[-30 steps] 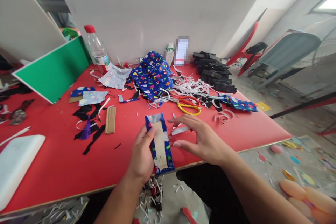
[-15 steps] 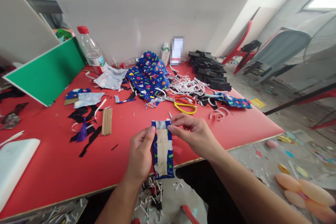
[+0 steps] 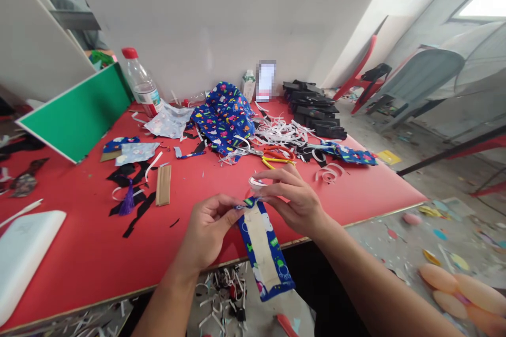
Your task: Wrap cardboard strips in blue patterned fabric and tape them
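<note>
A flat tan piece (image 3: 261, 237) is wrapped along its edges in blue printed fabric (image 3: 276, 290). It hangs tilted over the table's front edge. With thumb and fingers, my left hand (image 3: 211, 224) pinches its upper left corner. My right hand (image 3: 294, 197) is closed at the upper right corner, and a curled thin white strip (image 3: 256, 183) sticks out from its fingers. Whether those fingertips also grip the fabric is hard to see. Just beyond my right hand lie scissors (image 3: 276, 154) with red and yellow handles.
On the red table (image 3: 190, 253) are a heap of blue printed fabric (image 3: 225, 116), white strips (image 3: 282, 131), stacked black pieces (image 3: 312, 108), a tan card piece (image 3: 163, 184), a purple tassel (image 3: 127, 200) and a bottle (image 3: 142, 84). A green board (image 3: 79, 110) leans at left.
The fabric-wrapped piece has tilted, its lower end swinging right and nearer me. Its top fabric flap is now folded over, and a white strip shows at my right fingers.
</note>
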A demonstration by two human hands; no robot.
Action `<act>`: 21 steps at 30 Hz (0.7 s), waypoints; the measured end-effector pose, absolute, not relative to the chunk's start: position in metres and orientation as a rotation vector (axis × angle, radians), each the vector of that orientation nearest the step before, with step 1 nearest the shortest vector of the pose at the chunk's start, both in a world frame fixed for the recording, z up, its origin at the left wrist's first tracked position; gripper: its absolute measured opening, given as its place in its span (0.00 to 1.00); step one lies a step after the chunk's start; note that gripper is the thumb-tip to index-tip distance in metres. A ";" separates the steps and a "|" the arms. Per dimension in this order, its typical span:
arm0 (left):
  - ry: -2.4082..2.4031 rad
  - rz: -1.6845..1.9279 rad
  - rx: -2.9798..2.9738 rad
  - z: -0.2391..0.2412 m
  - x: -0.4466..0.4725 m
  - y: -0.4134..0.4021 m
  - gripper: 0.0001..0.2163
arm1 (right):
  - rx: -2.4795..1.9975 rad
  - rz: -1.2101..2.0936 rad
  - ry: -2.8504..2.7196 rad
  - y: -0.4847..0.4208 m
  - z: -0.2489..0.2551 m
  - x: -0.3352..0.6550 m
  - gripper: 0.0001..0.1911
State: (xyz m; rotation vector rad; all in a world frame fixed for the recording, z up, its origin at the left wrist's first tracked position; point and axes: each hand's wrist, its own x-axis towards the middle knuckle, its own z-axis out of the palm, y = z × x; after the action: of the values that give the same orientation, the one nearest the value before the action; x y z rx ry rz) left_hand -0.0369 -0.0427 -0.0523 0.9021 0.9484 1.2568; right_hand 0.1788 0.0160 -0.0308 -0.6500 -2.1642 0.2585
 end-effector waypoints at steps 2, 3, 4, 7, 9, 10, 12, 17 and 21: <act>0.917 1.251 0.873 -0.052 -0.037 -0.044 0.08 | -0.590 0.189 -2.190 0.017 -0.029 0.182 0.08; 0.905 1.250 0.855 -0.052 -0.037 -0.044 0.09 | -0.566 0.147 -2.195 0.017 -0.029 0.182 0.09; 0.902 1.252 0.833 -0.052 -0.037 -0.044 0.09 | -0.549 0.110 -2.198 0.016 -0.030 0.182 0.09; 0.933 1.283 0.733 -0.050 -0.034 -0.044 0.12 | -0.593 0.113 -2.177 0.014 -0.033 0.177 0.08; 0.955 1.286 0.638 -0.049 -0.031 -0.042 0.17 | -0.743 0.223 -2.063 0.011 -0.036 0.170 0.04; 0.959 1.276 0.589 -0.048 -0.029 -0.042 0.19 | -0.840 0.296 -1.982 0.010 -0.037 0.167 0.04; 0.966 1.252 0.505 -0.045 -0.027 -0.041 0.20 | -1.007 0.423 -1.835 0.008 -0.036 0.161 0.04; 1.019 1.313 0.375 -0.037 -0.024 -0.041 0.19 | -1.244 0.535 -1.883 0.007 -0.020 0.172 0.14; 1.054 1.377 0.323 -0.035 -0.022 -0.041 0.19 | -1.254 0.494 -2.080 0.008 -0.004 0.190 0.12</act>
State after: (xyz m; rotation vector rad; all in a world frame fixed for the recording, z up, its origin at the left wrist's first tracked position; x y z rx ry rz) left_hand -0.0221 -0.0406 -0.0348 0.3233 1.0538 1.3768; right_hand 0.1896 0.0076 -0.0044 -1.2539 -2.0796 0.4944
